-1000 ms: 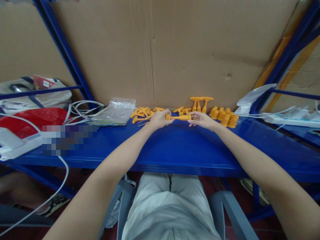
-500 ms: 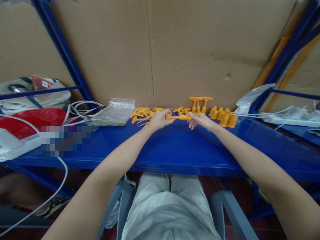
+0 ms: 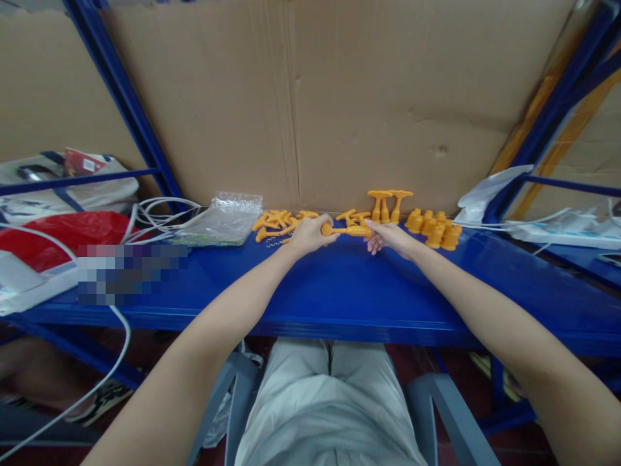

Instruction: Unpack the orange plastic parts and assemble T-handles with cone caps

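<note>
My left hand [image 3: 309, 237] and my right hand [image 3: 392, 237] hold an orange plastic T-handled piece [image 3: 356, 230] level just above the blue table. Its rounded handle end is in my left fingers, a ribbed shaft runs across the gap, and my right fingers grip the wider base. Beside my left hand lies a pile of loose orange T-handles [image 3: 277, 220], with small metallic bits [image 3: 273, 242] in front. Behind the held piece are more loose orange parts [image 3: 350, 215]. Several T-handled pieces [image 3: 386, 204] stand upright behind my right hand. To its right stand several orange bases [image 3: 433, 226].
A cardboard wall [image 3: 339, 110] closes off the back of the blue table [image 3: 339, 291]. Plastic bags [image 3: 226, 220], white cables [image 3: 160, 207] and a red bag [image 3: 68, 236] lie to the left. A white power strip [image 3: 563, 233] is at the right, near blue posts [image 3: 557, 97].
Both hands keep their hold on the T-handled piece in nearly the same spot. My right fingers have shifted slightly around the base.
</note>
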`<state>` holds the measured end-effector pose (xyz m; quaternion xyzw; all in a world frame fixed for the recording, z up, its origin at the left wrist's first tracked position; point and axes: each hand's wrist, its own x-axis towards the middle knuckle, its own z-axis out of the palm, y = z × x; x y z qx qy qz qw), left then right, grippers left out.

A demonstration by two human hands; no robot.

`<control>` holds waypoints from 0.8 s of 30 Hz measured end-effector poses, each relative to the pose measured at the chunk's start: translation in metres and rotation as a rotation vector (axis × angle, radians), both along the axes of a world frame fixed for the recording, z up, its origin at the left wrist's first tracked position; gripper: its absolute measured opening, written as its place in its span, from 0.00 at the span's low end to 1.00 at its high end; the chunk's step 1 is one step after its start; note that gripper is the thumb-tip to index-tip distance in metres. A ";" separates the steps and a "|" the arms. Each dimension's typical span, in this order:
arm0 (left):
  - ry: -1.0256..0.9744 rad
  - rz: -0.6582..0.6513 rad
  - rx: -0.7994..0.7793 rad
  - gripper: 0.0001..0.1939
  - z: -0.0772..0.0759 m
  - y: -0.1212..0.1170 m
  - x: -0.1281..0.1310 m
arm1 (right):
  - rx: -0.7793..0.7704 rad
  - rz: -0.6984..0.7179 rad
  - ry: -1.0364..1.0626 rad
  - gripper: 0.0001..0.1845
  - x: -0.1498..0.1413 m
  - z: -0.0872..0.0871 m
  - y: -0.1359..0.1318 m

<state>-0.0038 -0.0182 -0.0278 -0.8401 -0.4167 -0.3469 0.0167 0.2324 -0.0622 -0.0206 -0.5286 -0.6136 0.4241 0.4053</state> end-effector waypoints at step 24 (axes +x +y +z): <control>0.035 0.001 0.047 0.14 -0.002 0.001 0.000 | -0.311 -0.062 -0.004 0.36 -0.007 0.013 -0.008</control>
